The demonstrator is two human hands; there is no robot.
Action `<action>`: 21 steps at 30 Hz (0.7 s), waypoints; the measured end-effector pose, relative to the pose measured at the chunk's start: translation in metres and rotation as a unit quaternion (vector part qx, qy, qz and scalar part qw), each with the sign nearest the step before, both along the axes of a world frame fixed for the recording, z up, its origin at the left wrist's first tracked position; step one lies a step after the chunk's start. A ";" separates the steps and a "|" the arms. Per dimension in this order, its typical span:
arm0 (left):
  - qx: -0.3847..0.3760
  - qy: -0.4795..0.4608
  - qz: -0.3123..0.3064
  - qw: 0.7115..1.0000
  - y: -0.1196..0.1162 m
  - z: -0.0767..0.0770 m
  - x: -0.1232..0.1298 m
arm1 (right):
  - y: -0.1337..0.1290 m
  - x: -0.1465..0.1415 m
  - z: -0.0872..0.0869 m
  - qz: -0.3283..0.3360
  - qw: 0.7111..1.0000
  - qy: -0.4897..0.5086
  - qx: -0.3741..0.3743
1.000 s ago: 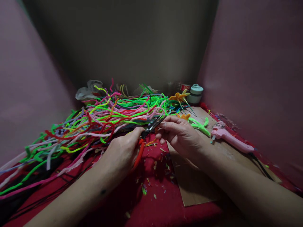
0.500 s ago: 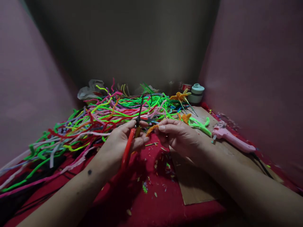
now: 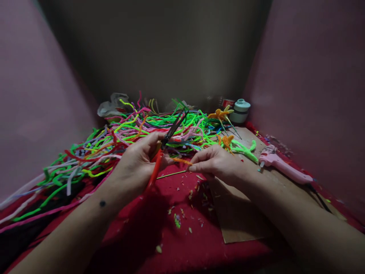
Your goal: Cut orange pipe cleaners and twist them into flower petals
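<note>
My left hand (image 3: 144, 154) is closed around a pair of scissors (image 3: 157, 167) with red handles. Their dark blades point up and away, over the heap of fuzzy pipe cleaners (image 3: 159, 125). Between my two hands runs a short orange pipe cleaner (image 3: 181, 161). My right hand (image 3: 209, 161) pinches its right end, while the other end reaches the fingertips of my left hand. A thin greenish stick (image 3: 172, 174) lies on the red cloth (image 3: 137, 236) just below.
Cardboard (image 3: 238, 224) lies at the right, bearing a pink glue gun (image 3: 283, 165), bright green pipe cleaner pieces (image 3: 245, 149) and an orange fuzzy flower (image 3: 226, 142). More orange flowers (image 3: 219, 114) stand behind, near a pale blue jar (image 3: 241, 110). Colourful clippings (image 3: 177, 220) dot the cloth.
The scissors have tilted to the right, blades leaning further over. My right hand has turned, and the orange pipe cleaner now lies nearly level. The view has shifted slightly.
</note>
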State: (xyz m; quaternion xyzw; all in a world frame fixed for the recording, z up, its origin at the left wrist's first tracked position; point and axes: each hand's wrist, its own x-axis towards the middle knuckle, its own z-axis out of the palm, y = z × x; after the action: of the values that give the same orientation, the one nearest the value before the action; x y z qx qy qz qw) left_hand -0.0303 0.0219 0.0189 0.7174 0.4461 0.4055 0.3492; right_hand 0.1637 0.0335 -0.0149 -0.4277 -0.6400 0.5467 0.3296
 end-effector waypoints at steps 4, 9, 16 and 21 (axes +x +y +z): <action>-0.018 -0.018 -0.011 1.000 0.000 0.010 -0.002 | -0.002 0.000 0.000 0.076 0.995 -0.055 -0.038; -0.027 -0.022 -0.022 0.999 -0.001 0.012 -0.002 | -0.005 0.001 -0.005 0.138 0.985 0.091 -0.054; -0.047 -0.037 -0.033 0.998 -0.004 0.012 -0.002 | -0.007 -0.003 -0.009 0.096 0.983 0.136 -0.072; -0.067 -0.046 -0.036 0.996 -0.002 0.012 -0.002 | -0.009 -0.008 -0.008 0.056 0.983 0.162 -0.064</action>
State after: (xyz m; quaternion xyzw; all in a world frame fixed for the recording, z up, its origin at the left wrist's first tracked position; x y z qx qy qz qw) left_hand -0.0323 0.0198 0.0309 0.6889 0.4292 0.3943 0.4309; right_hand 0.1554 0.0243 -0.0229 -0.3167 -0.5649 0.6662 0.3698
